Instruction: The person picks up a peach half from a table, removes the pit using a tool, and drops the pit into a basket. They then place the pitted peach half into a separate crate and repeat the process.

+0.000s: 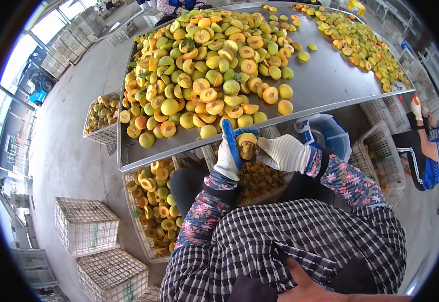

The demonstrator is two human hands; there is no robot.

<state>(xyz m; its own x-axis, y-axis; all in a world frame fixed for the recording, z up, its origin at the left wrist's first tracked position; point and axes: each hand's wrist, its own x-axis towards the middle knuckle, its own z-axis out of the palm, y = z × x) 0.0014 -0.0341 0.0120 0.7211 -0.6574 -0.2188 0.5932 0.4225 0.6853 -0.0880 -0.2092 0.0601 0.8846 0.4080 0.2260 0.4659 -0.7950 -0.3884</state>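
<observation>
My left hand (pixel 229 151), in a white glove with a blue-coated palm, is closed around a halved yellow peach (pixel 248 138) just below the table's front edge. The peach's cut side faces up toward me. My right hand (pixel 286 152), in a striped white knit glove, pinches at the fruit from the right. A small curved metal tool (pixel 250 149) shows at the cut face by its fingers; its handle is hidden in the glove. Beneath both hands is a crate of brownish scooped-out pieces (pixel 262 182).
Halved peaches (pixel 199 75) are heaped on the metal table (pixel 325 85). A crate of peach halves (pixel 156 201) stands left of my knees, a blue bucket (pixel 325 133) on the right. Stacked crates (pixel 86 226) are at left. Another person's bare hand (pixel 302 287) touches my apron; a co-worker (pixel 431 146) sits at right.
</observation>
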